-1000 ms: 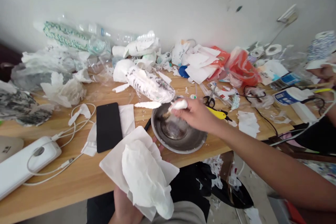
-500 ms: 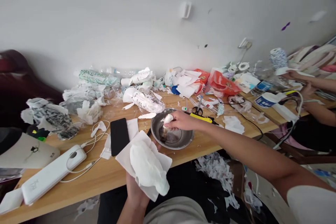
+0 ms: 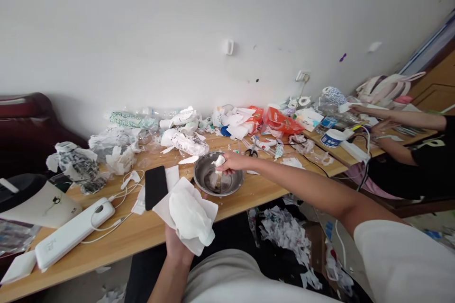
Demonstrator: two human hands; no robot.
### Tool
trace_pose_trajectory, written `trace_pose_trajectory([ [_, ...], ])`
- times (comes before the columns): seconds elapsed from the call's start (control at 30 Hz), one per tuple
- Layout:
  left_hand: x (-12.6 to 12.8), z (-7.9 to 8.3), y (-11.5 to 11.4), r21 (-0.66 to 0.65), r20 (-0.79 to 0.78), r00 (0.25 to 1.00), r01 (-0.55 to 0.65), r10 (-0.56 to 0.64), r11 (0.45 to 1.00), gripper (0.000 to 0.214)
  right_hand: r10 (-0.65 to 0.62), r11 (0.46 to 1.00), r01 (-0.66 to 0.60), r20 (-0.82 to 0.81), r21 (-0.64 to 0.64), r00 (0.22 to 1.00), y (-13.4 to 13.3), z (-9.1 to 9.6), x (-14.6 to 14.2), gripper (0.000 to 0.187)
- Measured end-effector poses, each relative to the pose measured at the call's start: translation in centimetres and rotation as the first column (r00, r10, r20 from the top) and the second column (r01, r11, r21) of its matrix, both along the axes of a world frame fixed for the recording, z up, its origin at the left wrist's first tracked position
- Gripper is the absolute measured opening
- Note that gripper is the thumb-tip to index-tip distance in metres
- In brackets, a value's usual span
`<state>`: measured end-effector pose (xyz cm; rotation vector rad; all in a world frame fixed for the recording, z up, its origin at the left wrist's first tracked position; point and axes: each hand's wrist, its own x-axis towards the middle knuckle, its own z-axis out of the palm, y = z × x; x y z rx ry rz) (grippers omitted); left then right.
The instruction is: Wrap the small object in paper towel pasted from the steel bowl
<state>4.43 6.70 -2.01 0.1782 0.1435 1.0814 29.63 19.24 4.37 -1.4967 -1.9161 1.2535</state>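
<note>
My left hand [image 3: 177, 246] is closed around a wad of paper towels [image 3: 188, 215] at the table [image 3: 142, 234] edge. My right hand [image 3: 229, 162] pinches a small tissue wad [image 3: 219, 160] inside the steel bowl [image 3: 218, 180]; dark residue shows, so wiping looks unfinished.

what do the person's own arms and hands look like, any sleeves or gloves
Both hands are bare, with no gloves. The right hand has a bare forearm running back to a short white sleeve at the upper arm. The left hand and its forearm are also bare; no watch, rings or markings show.
</note>
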Motion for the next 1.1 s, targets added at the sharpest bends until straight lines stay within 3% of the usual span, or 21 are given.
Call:
trace_pose_trajectory([
  [0.1,0.1,0.5,-0.2,-0.002,-0.050,0.998,0.027,-0.027,1.000,0.047,-0.076,0.994,0.075,0.013,0.078,0.997,0.2,0.6,1.6,0.031],
  [0.2,0.2,0.6,-0.5,0.013,-0.041,0.998,0.048,-0.047,0.999,0.048,-0.142,0.977,0.139,0.010,0.162,0.990,0.0,0.3,1.0,0.029],
  [0.33,0.2,-0.3,-0.4,0.078,0.047,0.999,0.016,-0.020,0.997,0.047,-0.028,0.996,0.017,0.112,0.091,0.993,-0.8,0.1,-1.1,0.023],
  [0.47,0.0,-1.2,0.1,0.092,0.049,0.999,0.009,-0.013,0.996,0.047,0.060,0.997,-0.070,0.299,0.024,0.952,-0.9,2.6,-0.6,0.027],
  [0.63,-0.1,-1.1,-0.1,0.003,-0.018,1.000,0.006,-0.006,1.000,0.050,-0.192,0.957,0.050,0.494,0.285,0.848,-0.4,5.6,0.9,0.025],
  [0.7,0.2,-1.2,-0.3,-0.036,-0.041,0.999,-0.008,0.007,0.999,0.051,-0.264,0.936,0.083,0.527,0.342,0.808,-0.8,5.2,0.8,0.023],
  [0.77,0.4,-1.4,-0.5,-0.060,-0.050,0.999,-0.003,0.000,0.998,0.052,-0.260,0.943,0.090,0.540,0.320,0.800,-1.5,3.9,0.3,0.021],
  [0.93,0.8,-2.0,-0.6,-0.033,-0.017,0.998,0.054,-0.054,0.998,0.053,-0.184,0.978,0.113,0.464,0.177,0.867,-3.0,-0.1,-2.0,0.041],
  [1.0,0.8,-2.1,-0.6,-0.043,-0.017,0.997,0.078,-0.079,0.996,0.054,-0.205,0.974,0.140,0.435,0.178,0.877,-2.7,-0.5,-2.3,0.045],
  [1.1,0.8,-2.2,-0.6,-0.070,-0.028,0.996,0.078,-0.080,0.995,0.056,-0.310,0.938,0.200,0.425,0.283,0.851,-1.6,0.4,-1.5,0.039],
])
